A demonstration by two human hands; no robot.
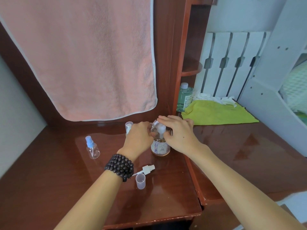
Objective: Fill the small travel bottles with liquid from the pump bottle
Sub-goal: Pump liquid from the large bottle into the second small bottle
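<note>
Glossy reddish-wood desk [166,193], pink towel [79,60] hanging behind: two hands work at the pump bottle [160,145].

Left hand [138,138] tilts a clear travel bottle [155,126], neck toward the white pump head [161,129]; right hand [178,135] is nearer, fingers spread over the pump, grasping nothing visible. Spray cap [147,169], cup [140,180] and blue-topped bottle [92,148] lie apart.

Both forearms are bare, with no sleeves reaching into view. Just behind the left hand [138,137], a bracelet of dark brown round wooden beads [120,167] wraps the wrist in several stacked loops. The right hand [178,134] and its wrist carry no ring, watch or band.
</note>
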